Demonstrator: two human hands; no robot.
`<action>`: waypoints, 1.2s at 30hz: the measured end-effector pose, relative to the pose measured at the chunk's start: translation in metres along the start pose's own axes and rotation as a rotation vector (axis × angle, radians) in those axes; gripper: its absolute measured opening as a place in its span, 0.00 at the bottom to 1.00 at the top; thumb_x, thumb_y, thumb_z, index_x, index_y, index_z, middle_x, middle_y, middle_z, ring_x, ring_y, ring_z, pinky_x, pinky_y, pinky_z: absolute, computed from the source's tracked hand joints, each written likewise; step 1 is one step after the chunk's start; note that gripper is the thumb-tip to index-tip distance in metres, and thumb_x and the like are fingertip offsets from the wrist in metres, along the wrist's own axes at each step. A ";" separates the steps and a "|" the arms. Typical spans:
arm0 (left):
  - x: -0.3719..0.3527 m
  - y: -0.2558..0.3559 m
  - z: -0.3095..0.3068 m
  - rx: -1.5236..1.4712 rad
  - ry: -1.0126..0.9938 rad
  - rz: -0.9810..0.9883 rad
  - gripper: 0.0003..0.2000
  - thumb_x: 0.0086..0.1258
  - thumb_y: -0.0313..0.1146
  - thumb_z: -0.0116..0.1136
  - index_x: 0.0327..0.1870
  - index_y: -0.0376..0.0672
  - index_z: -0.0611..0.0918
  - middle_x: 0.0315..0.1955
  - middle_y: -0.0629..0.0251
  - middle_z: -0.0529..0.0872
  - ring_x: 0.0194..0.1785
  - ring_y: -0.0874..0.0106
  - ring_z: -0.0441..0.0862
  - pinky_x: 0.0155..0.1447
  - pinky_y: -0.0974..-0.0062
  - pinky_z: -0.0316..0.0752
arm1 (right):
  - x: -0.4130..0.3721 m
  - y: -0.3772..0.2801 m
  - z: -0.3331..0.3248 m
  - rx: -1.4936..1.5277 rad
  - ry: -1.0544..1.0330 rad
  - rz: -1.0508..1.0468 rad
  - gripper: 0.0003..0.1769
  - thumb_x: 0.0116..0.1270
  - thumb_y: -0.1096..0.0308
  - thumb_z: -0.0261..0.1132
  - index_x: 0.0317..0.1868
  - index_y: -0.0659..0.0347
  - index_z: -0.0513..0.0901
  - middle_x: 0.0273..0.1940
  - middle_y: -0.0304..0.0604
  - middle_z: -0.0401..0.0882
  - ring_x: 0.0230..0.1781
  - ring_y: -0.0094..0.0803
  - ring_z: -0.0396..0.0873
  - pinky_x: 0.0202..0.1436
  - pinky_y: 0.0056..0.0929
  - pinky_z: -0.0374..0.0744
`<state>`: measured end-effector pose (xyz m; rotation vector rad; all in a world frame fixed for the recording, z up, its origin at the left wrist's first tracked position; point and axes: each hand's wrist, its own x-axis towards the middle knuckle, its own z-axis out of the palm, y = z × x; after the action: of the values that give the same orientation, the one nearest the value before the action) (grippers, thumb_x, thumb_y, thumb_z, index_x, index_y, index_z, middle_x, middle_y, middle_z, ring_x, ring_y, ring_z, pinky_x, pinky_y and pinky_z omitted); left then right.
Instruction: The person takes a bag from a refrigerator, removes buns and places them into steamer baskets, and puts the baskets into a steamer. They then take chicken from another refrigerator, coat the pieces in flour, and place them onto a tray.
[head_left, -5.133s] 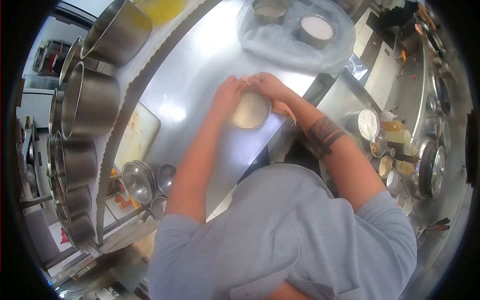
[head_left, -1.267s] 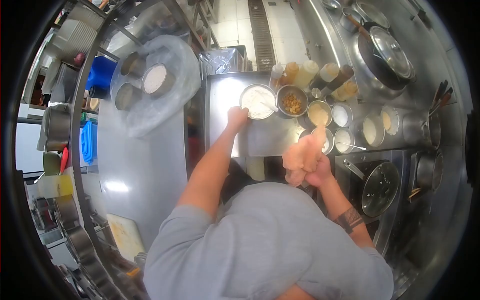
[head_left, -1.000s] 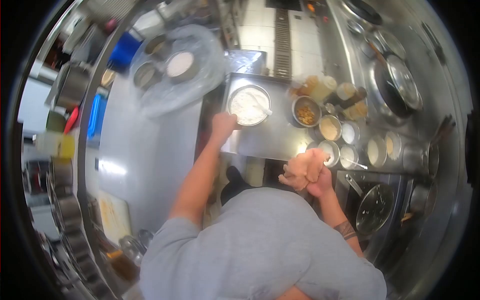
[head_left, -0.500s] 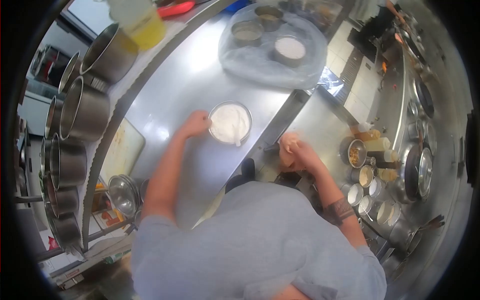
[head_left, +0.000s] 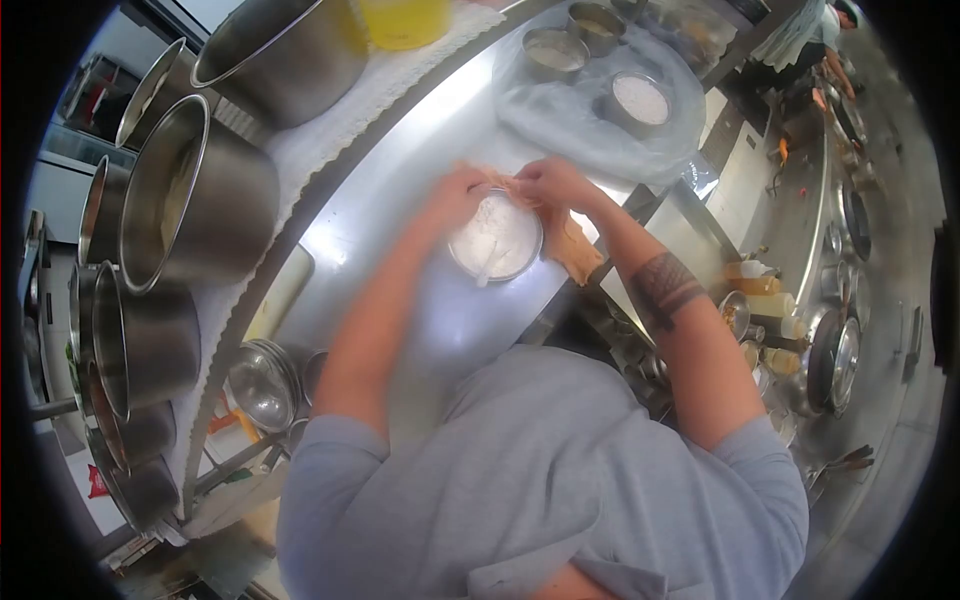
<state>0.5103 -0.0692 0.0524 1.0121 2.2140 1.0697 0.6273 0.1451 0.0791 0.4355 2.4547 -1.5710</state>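
A round metal container of white, flour-like stuff stands on the steel counter, with a pale spoon-like handle at its near edge. At the container's far rim, my right hand is closed on an orange cloth, which hangs down along the container's right side. My left hand is closed at the upper left of the rim, and a strip of the cloth reaches its fingers. Motion blurs the fingertips and the cloth between the two hands.
Beyond the container, clear plastic sheeting lies under several metal tins. Metal pots line a raised shelf at left, above stacked bowls. Sauce bottles and pans stand at right. Another person works at far right.
My right hand has brought the orange cloth from over the counter's right edge to the container's far rim. My left hand has moved from the container's left side up to the cloth.
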 end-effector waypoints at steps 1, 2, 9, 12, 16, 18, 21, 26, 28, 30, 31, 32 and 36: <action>0.001 -0.002 0.002 -0.021 0.013 0.047 0.11 0.78 0.33 0.59 0.51 0.36 0.87 0.45 0.55 0.87 0.49 0.58 0.85 0.58 0.64 0.77 | 0.009 -0.006 0.001 -0.072 -0.008 0.030 0.20 0.69 0.57 0.72 0.47 0.67 0.91 0.37 0.41 0.89 0.38 0.27 0.82 0.46 0.29 0.80; 0.001 -0.004 0.006 -0.047 0.027 0.090 0.11 0.78 0.33 0.58 0.51 0.36 0.87 0.45 0.55 0.87 0.49 0.58 0.84 0.57 0.64 0.77 | 0.013 -0.009 0.001 -0.147 -0.019 0.063 0.17 0.70 0.58 0.73 0.46 0.66 0.91 0.36 0.40 0.89 0.38 0.26 0.83 0.47 0.28 0.80; -0.007 -0.012 0.014 -0.071 0.101 0.086 0.10 0.79 0.32 0.58 0.50 0.37 0.86 0.43 0.53 0.84 0.49 0.55 0.82 0.56 0.61 0.75 | -0.008 -0.009 -0.002 0.156 -0.059 0.083 0.19 0.67 0.60 0.74 0.52 0.66 0.89 0.39 0.43 0.88 0.37 0.25 0.83 0.42 0.26 0.80; -0.005 -0.013 0.017 -0.058 0.119 0.119 0.09 0.79 0.32 0.57 0.50 0.37 0.86 0.43 0.53 0.84 0.49 0.54 0.82 0.56 0.61 0.75 | -0.007 -0.005 -0.003 0.219 -0.104 0.099 0.19 0.68 0.61 0.74 0.54 0.64 0.88 0.39 0.41 0.87 0.37 0.24 0.82 0.42 0.27 0.80; -0.008 -0.011 0.018 -0.041 0.134 0.121 0.09 0.79 0.32 0.56 0.49 0.37 0.86 0.43 0.52 0.83 0.49 0.51 0.82 0.56 0.60 0.75 | -0.010 0.004 0.002 0.117 -0.066 0.044 0.15 0.70 0.61 0.73 0.47 0.65 0.86 0.35 0.37 0.83 0.34 0.22 0.79 0.37 0.25 0.78; -0.009 -0.009 0.022 -0.024 0.154 0.131 0.09 0.79 0.32 0.56 0.48 0.38 0.86 0.44 0.51 0.83 0.49 0.51 0.82 0.57 0.59 0.75 | -0.026 0.009 0.009 0.077 -0.018 0.057 0.15 0.71 0.60 0.73 0.43 0.65 0.85 0.32 0.34 0.81 0.32 0.20 0.78 0.35 0.25 0.76; -0.021 -0.002 0.028 0.054 0.213 0.035 0.09 0.79 0.32 0.56 0.48 0.39 0.86 0.44 0.51 0.84 0.50 0.49 0.82 0.57 0.58 0.75 | -0.061 0.025 0.026 0.169 0.183 0.082 0.15 0.71 0.60 0.73 0.42 0.65 0.84 0.32 0.34 0.79 0.28 0.20 0.76 0.29 0.25 0.75; -0.034 0.018 0.039 0.126 0.234 0.182 0.08 0.77 0.35 0.58 0.45 0.44 0.88 0.43 0.54 0.82 0.51 0.53 0.81 0.55 0.55 0.76 | -0.074 0.044 0.031 0.343 0.267 0.182 0.16 0.68 0.59 0.74 0.42 0.65 0.85 0.33 0.39 0.84 0.28 0.24 0.80 0.29 0.28 0.79; -0.018 0.031 0.036 0.184 0.085 0.265 0.09 0.77 0.35 0.59 0.45 0.43 0.89 0.41 0.55 0.83 0.49 0.53 0.82 0.54 0.57 0.76 | -0.064 0.039 0.026 0.258 0.254 0.148 0.15 0.69 0.62 0.73 0.44 0.67 0.85 0.34 0.39 0.85 0.29 0.24 0.81 0.29 0.29 0.79; 0.000 0.033 0.035 0.242 -0.038 0.353 0.09 0.76 0.35 0.61 0.46 0.42 0.90 0.40 0.56 0.83 0.47 0.54 0.83 0.53 0.59 0.76 | -0.060 0.026 0.025 0.257 0.252 0.099 0.15 0.69 0.61 0.73 0.44 0.67 0.85 0.34 0.40 0.85 0.29 0.25 0.81 0.29 0.29 0.80; 0.004 0.029 0.036 0.200 -0.056 0.336 0.09 0.76 0.35 0.61 0.46 0.42 0.90 0.39 0.56 0.83 0.46 0.54 0.83 0.52 0.59 0.76 | -0.059 0.025 0.025 0.254 0.244 0.050 0.15 0.70 0.61 0.72 0.44 0.67 0.85 0.34 0.40 0.85 0.29 0.25 0.81 0.30 0.30 0.80; 0.006 0.024 0.038 0.159 -0.077 0.320 0.09 0.76 0.35 0.62 0.46 0.42 0.90 0.39 0.56 0.83 0.46 0.54 0.83 0.52 0.59 0.76 | -0.062 0.026 0.025 0.322 0.227 0.140 0.14 0.71 0.62 0.72 0.44 0.66 0.85 0.34 0.40 0.84 0.30 0.25 0.81 0.31 0.29 0.80; -0.008 0.022 0.047 0.098 0.024 0.245 0.09 0.76 0.35 0.62 0.45 0.41 0.90 0.39 0.56 0.83 0.45 0.54 0.82 0.52 0.59 0.76 | -0.108 0.048 0.046 0.447 0.360 0.171 0.13 0.71 0.63 0.72 0.42 0.66 0.84 0.33 0.39 0.83 0.32 0.25 0.81 0.30 0.26 0.79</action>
<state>0.5559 -0.0447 0.0436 1.3482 2.2213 1.0884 0.7454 0.1070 0.0531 1.0512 2.1958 -2.1157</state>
